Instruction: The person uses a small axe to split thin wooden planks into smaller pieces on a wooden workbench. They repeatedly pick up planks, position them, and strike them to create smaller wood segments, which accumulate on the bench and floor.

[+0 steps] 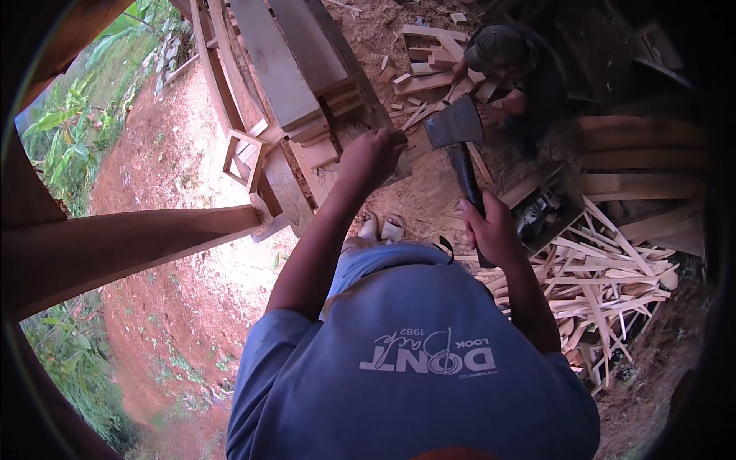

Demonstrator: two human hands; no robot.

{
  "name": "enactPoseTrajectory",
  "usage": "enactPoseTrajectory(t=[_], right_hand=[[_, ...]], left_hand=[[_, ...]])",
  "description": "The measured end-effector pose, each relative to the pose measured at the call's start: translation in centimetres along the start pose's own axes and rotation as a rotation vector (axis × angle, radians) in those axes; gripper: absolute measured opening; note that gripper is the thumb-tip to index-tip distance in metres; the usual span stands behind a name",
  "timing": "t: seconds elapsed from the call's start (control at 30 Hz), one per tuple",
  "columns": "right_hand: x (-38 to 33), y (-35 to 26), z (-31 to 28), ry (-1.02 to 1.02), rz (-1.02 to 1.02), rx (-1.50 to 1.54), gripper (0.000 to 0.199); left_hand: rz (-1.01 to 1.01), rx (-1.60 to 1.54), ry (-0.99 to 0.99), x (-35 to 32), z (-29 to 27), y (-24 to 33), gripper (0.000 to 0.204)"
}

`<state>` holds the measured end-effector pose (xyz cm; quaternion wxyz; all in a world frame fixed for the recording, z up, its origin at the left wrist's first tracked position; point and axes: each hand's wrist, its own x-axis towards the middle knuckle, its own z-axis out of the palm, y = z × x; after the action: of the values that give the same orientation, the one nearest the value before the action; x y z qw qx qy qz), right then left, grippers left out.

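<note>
My right hand [494, 230] is wrapped round the dark handle of an axe [455, 126]. Its broad grey head points up and away from me, above the wood-strewn ground. My left hand [373, 161] is closed, at the near end of a wooden workbench [354, 126]. Whatever its fingers hold, if anything, is too small or hidden to make out. Long planks [280, 69] lie stacked on the bench, just beyond that hand.
Another person [502, 57] crouches at the far right beside wood offcuts [433, 57]. A box of tools [540, 211] stands right of the axe, with a heap of thin wood strips [606, 284] nearer. A thick beam [130, 249] juts in from the left, by a small hexagonal wooden frame [245, 159].
</note>
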<state>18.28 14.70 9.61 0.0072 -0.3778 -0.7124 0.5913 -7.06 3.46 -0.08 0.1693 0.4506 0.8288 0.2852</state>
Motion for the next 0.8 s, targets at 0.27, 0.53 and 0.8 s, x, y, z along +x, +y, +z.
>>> enactPoseTrajectory(t=[0.27,0.53,0.8], right_hand=[[1.4,-0.5,0.3,-0.008,0.043,0.09,0.021],[1.3,4.3,2.1,0.033,0.056,0.113,0.022],[3.7,9.7,4.3,0.12,-0.073,-0.243,0.024]], left_hand=[[-0.202,-0.173,-0.024,-0.5,-0.8,-1.4,0.04],[-0.368,-0.138,0.131,-1.9,5.4,-3.1,0.047],[-0.367,0.253,0.023,-2.4,11.4,-2.8,0.038]])
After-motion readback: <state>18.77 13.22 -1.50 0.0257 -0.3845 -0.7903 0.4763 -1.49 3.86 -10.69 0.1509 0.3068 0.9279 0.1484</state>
